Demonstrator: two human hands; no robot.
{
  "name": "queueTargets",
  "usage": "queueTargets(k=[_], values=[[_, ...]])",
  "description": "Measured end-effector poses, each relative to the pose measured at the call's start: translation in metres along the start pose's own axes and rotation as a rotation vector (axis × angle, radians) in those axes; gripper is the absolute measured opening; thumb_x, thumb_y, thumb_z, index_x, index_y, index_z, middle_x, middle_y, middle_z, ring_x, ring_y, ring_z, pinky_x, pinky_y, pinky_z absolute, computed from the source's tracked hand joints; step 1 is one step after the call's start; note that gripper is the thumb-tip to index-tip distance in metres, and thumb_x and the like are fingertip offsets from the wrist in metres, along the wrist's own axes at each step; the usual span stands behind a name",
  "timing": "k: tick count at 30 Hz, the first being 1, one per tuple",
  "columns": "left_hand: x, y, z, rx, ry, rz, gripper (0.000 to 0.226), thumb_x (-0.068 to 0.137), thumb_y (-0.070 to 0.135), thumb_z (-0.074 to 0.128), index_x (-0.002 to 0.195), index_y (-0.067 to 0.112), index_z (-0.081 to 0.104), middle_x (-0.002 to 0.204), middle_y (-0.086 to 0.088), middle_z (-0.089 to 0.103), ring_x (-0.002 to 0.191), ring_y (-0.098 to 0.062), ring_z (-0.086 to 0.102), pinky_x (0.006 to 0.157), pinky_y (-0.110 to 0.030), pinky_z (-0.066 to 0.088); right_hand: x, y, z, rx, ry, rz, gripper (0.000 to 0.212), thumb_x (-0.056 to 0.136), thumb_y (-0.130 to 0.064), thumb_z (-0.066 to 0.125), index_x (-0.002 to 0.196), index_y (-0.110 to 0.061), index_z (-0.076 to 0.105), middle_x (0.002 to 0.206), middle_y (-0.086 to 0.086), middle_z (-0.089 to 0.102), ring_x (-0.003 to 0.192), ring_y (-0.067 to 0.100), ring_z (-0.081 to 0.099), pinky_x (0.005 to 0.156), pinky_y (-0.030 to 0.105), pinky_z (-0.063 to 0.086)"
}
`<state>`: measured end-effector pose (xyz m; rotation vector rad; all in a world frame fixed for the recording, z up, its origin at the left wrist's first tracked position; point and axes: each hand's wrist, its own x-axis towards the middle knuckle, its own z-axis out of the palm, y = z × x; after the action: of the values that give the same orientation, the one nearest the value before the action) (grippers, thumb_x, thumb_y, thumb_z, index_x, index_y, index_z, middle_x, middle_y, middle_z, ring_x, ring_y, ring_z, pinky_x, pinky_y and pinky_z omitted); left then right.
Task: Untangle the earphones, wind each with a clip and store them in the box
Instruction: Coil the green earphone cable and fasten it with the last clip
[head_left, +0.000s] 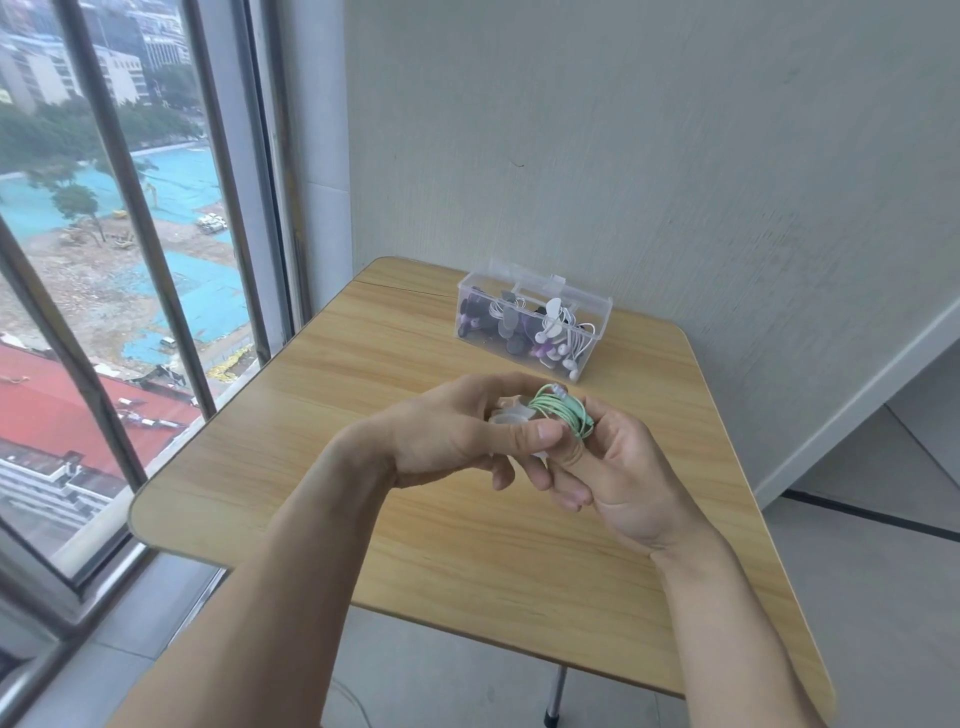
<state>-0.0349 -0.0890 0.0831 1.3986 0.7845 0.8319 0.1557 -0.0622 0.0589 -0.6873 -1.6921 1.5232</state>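
Earphones (563, 413), wound green, pinched with white clip (506, 415) by left hand (457, 431) and right hand (618, 467); a loosened grip could unravel the coil.

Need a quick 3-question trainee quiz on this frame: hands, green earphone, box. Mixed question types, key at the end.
1. True or false: the green earphone lies on the table.
2. Which hands touch the white clip?
A. left hand only
B. right hand only
C. both hands
3. Fill in: the clear box stands at the table's far edge with its lid ____.

Key:
1. False. It is wound in a bundle and held in the hands, above the table.
2. C. Both hands hold the clip and cable between them.
3. Open. Wound earphones already lie inside.
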Motion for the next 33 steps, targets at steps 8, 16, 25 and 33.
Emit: queueTargets(k=[8, 16, 25, 33], values=[[0.0, -0.004, -0.007, -0.007, -0.051, 0.094, 0.048, 0.095, 0.009, 0.059, 0.141, 0.013, 0.048, 0.096, -0.02, 0.072, 0.083, -0.023, 0.07, 0.064, -0.03, 0.043, 0.004, -0.003, 0.009, 0.036, -0.001, -0.025, 0.034, 0.098, -0.03, 0.051, 0.1, 0.004, 0.052, 0.053, 0.006, 0.044, 0.048, 0.018, 0.039, 0.048, 0.028, 0.037], [0.014, -0.019, -0.004, 0.204, 0.248, 0.175, 0.029, 0.085, 0.021, 0.073, 0.112, 0.019, 0.064, 0.087, -0.012, 0.068, 0.073, -0.026, 0.068, 0.049, -0.029, 0.045, 0.005, -0.002, 0.01, -0.287, 0.132, -0.028, 0.035, 0.096, -0.042, 0.054, 0.106, -0.009, 0.058, 0.065, 0.012, 0.056, 0.055, 0.019, 0.043, 0.059, 0.042, 0.04], [0.01, -0.017, -0.012, 0.239, 0.108, 0.126, 0.039, 0.086, 0.012, 0.072, 0.123, 0.008, 0.061, 0.099, -0.027, 0.068, 0.078, -0.027, 0.069, 0.051, -0.028, 0.047, -0.002, -0.012, -0.01, -0.17, 0.007, 0.062, 0.027, 0.083, -0.02, 0.077, 0.1, -0.003, 0.064, 0.078, -0.001, 0.063, 0.049, 0.014, 0.046, 0.057, 0.031, 0.047], [0.009, -0.016, -0.01, 0.306, 0.137, 0.079, 0.035, 0.09, 0.007, 0.071, 0.123, 0.01, 0.062, 0.087, -0.008, 0.071, 0.069, -0.017, 0.066, 0.049, -0.026, 0.045, -0.002, -0.013, -0.011, -0.254, 0.099, 0.105, 0.035, 0.073, -0.026, 0.079, 0.102, -0.007, 0.072, 0.084, 0.002, 0.074, 0.044, 0.013, 0.051, 0.054, 0.02, 0.045]])
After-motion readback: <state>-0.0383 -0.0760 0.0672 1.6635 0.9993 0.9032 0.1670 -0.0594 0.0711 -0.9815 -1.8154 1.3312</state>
